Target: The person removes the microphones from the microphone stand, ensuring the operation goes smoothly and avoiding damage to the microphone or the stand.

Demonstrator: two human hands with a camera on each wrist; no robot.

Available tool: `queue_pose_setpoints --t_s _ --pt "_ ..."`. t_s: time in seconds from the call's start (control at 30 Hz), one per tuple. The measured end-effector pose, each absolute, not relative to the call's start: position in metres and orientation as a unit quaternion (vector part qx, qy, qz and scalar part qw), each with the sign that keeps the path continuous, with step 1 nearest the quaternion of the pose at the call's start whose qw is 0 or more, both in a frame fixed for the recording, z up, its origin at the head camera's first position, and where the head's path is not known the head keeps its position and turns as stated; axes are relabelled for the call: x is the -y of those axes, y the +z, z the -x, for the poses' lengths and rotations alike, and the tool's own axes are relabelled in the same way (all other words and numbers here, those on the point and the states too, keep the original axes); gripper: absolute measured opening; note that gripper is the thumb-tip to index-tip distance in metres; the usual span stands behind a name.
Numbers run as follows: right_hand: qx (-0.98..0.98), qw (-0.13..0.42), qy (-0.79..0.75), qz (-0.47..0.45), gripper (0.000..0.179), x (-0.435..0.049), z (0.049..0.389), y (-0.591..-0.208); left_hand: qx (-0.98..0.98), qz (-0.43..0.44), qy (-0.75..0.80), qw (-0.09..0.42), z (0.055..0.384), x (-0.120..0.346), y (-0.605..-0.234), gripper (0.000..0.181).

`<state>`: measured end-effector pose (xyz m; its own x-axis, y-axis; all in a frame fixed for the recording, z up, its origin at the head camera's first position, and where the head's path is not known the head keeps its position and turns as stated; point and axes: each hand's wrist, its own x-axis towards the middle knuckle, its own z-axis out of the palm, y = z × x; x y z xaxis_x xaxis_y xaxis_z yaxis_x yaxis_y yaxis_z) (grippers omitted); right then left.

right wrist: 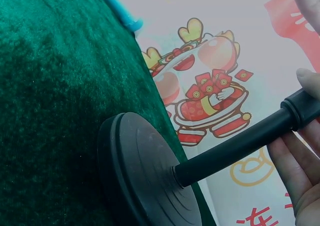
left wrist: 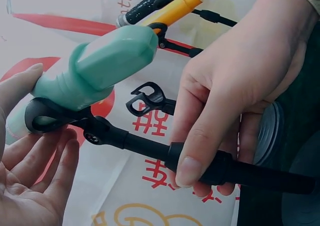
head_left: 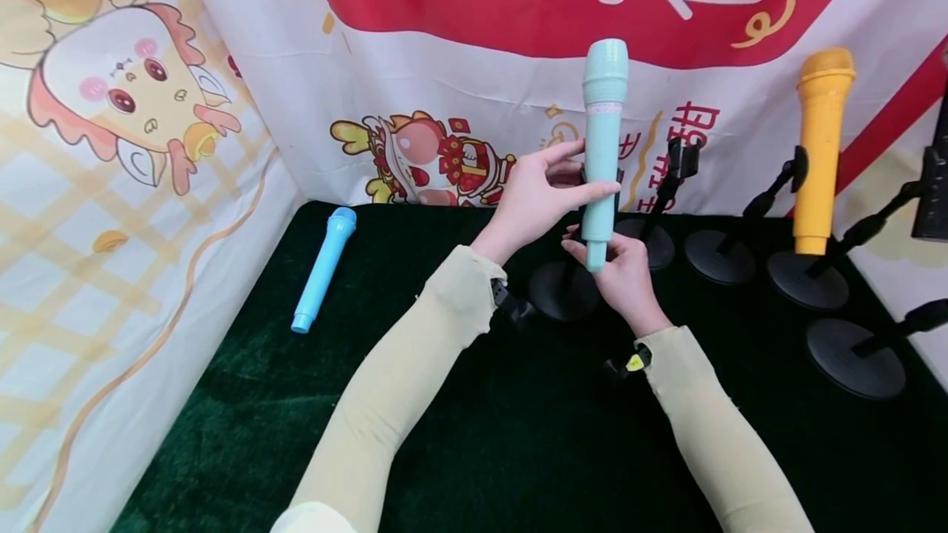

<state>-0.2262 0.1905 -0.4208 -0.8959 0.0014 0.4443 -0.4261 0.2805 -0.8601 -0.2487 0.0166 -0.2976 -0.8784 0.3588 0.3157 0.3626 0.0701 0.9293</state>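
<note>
A mint-green microphone (head_left: 604, 138) stands upright in the black clip (left wrist: 75, 117) of a desktop stand. Around its body my left hand (head_left: 529, 194) has its thumb on the near side and its fingers behind, as the head view shows. Lower down, my right hand (left wrist: 222, 100) grips the collar of the black pole (left wrist: 142, 148), with the thumb laid along it. The stand's round base (right wrist: 150, 171) is on the dark green cloth, and the pole rises from its middle.
A light-blue microphone (head_left: 323, 270) lies on the green cloth (head_left: 244, 401) at the left. To the right are several black stands; a yellow microphone (head_left: 820, 155) is in one and a black microphone (head_left: 935, 187) is at the far right edge. A printed backdrop (head_left: 444, 72) hangs behind.
</note>
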Motion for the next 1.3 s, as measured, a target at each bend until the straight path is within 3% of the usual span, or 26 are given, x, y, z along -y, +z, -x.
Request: queue_pose_setpoints --t_s 0.2,0.43,0.8,1.3 --pt "0.783 0.186 0.578 -0.135 0.021 -0.19 0.226 -0.42 0.731 0.249 -0.635 0.008 0.247 -0.017 -0.301 0.063" --pt "0.784 0.179 0.58 -0.129 0.017 -0.178 0.204 -0.389 0.724 0.248 -0.643 0.011 0.245 -0.018 -0.302 0.061" --pt "0.795 0.183 0.567 -0.111 0.016 -0.177 0.201 -0.388 0.722 0.268 -0.636 0.04 0.242 -0.024 -0.301 0.056" --pt "0.789 0.188 0.576 -0.107 0.015 -0.177 0.202 -0.39 0.721 0.246 -0.647 0.035 0.243 -0.03 -0.295 0.057"
